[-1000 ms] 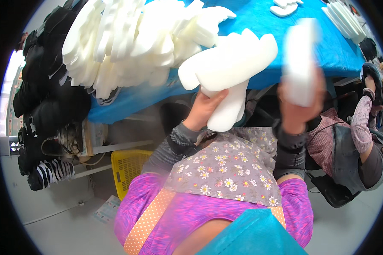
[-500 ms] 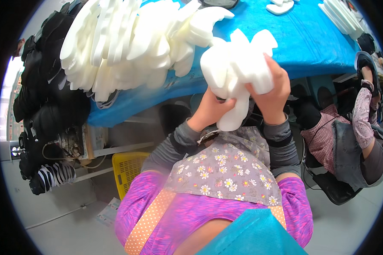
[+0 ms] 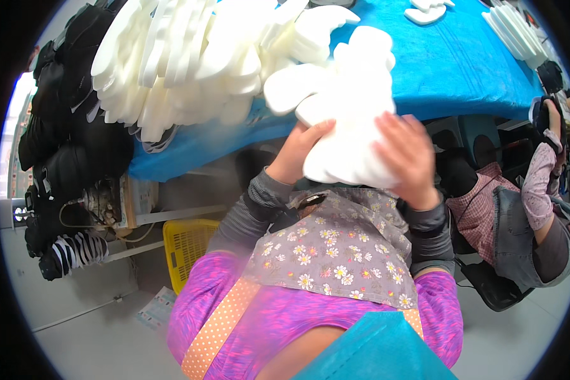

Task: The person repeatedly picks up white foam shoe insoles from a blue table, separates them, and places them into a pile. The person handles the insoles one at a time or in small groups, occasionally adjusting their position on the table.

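Note:
A loose bundle of white foam pads (image 3: 354, 95) with rounded, curved outlines is between my hands, just in front of the table's edge. The pads overlap at different angles, and one sticks out to the left. My left hand (image 3: 299, 152) grips the bundle's left side, its thumb lying on the front and the other fingers hidden behind. On the right side, my right hand (image 3: 408, 158) holds the bundle with its fingers against the foam; it is slightly blurred. Left of the bundle, a large heap of similar white foam pads (image 3: 177, 57) covers the table's near left part.
The table has a blue cover (image 3: 462, 69). A few white pieces (image 3: 426, 12) lie at its far side, with a stack of pads (image 3: 516, 35) at far right. Black items (image 3: 76, 120) hang at left. A yellow basket (image 3: 187, 250) stands below. Another person (image 3: 506, 215) sits at right.
The bundle has turned and spread in my hands, with one pad now sticking out leftward. My right hand has shifted down along its right side. The view has moved slightly.

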A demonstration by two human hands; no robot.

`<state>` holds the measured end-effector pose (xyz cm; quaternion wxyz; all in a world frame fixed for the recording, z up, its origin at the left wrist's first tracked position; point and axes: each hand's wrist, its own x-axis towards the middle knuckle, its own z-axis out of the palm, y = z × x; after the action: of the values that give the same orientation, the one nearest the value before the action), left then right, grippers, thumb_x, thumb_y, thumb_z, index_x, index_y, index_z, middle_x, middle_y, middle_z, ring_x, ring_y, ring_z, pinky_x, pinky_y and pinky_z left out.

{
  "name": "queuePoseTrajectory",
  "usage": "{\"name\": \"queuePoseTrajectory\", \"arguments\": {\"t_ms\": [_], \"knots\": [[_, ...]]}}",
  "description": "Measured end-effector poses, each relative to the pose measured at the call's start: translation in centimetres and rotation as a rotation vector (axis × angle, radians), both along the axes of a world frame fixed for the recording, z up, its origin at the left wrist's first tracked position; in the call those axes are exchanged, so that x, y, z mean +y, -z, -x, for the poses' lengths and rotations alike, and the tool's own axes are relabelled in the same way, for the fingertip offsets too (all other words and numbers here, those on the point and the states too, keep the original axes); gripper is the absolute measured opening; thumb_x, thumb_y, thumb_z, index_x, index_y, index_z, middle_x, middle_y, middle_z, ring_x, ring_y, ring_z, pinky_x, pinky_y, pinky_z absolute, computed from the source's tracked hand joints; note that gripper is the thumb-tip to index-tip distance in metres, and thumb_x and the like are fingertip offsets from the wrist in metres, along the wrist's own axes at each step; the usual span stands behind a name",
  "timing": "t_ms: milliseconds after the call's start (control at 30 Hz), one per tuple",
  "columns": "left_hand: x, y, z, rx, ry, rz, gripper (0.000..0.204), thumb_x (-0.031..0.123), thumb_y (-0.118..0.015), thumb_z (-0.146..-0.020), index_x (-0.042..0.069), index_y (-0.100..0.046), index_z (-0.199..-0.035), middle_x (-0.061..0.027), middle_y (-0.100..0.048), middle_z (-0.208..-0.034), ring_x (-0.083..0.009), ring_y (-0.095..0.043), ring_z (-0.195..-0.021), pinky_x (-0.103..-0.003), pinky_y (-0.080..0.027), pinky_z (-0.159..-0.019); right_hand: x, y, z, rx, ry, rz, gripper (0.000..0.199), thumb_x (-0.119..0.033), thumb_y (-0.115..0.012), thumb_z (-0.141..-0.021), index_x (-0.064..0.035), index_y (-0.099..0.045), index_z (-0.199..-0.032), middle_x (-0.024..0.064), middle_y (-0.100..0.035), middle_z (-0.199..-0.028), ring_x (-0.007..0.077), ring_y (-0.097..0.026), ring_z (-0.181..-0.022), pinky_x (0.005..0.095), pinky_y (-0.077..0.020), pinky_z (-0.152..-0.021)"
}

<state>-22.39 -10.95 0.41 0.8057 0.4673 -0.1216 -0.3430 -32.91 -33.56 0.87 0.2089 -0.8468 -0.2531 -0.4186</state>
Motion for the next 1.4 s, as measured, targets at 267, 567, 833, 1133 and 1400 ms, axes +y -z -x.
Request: {"name": "queuePoseTrajectory", "arguments": {"t_ms": [267,567,833,1133,1400], "knots": [[-1.0,-0.8,0.5,0.088,-0.036,0.095,0.059,0.042,-0.032,-0.11,-0.003,-0.036,-0.148,-0.0157,-0.051,-0.144,-0.0234,-0.056,-0.127,-0.036,-0.047,-0.106,5.3,0.1,-0.4,0.075,-0.011,-0.232,0.093,-0.035,-0.091,-0.068,-0.0208,-0.04,-0.144,0.0218,-0.051,-0.144,0.0462,-0.048,-0.134,0.0566,-0.045,-0.105],[-2.1,-0.3,1.3,-0.076,-0.211,-0.091,0.052,0.029,-0.039,-0.11,0.003,-0.029,-0.153,-0.014,-0.046,-0.148,-0.0255,-0.047,-0.136,-0.041,-0.04,-0.113,2.0,-0.5,0.7,0.075,0.201,-0.465,0.068,-0.028,-0.089,-0.072,-0.005,-0.059,-0.128,0.0176,-0.063,-0.129,0.0365,-0.063,-0.117,0.0471,-0.0511,-0.096],[-0.4,1.6,0.5,0.057,-0.174,0.069,0.052,0.028,-0.042,-0.107,0.009,-0.027,-0.153,-0.012,-0.044,-0.15,-0.0273,-0.048,-0.135,-0.046,-0.041,-0.112,-7.7,-5.3,2.0,-0.445,0.447,-1.083,0.064,-0.036,-0.069,-0.091,0.0028,-0.047,-0.137,0.0169,-0.062,-0.126,0.0299,-0.066,-0.109,0.0379,-0.0558,-0.089],[-2.2,0.2,2.3,-0.137,0.028,0.148,0.087,0.07,-0.027,-0.101,0.003,-0.023,-0.156,-0.0123,-0.037,-0.156,-0.0256,-0.036,-0.144,-0.04,-0.031,-0.117,6.2,0.2,-2.7,0.071,0.302,-0.319,0.105,-0.036,-0.094,-0.061,-0.005,-0.04,-0.147,0.0242,-0.044,-0.148,0.0465,-0.047,-0.132,0.0516,-0.0456,-0.104],[-2.7,0.8,3.2,-0.376,0.026,0.105,0.092,0.072,-0.022,-0.099,0.004,-0.01,-0.16,-0.013,-0.023,-0.162,-0.0261,-0.024,-0.15,-0.04,-0.021,-0.121,4.5,0.4,-3.5,0.051,0.38,-0.305,0.143,-0.03,-0.098,-0.056,-0.0143,-0.001,-0.16,0.0284,-0.012,-0.16,0.0483,-0.045,-0.133,0.0522,-0.0478,-0.103]]}}
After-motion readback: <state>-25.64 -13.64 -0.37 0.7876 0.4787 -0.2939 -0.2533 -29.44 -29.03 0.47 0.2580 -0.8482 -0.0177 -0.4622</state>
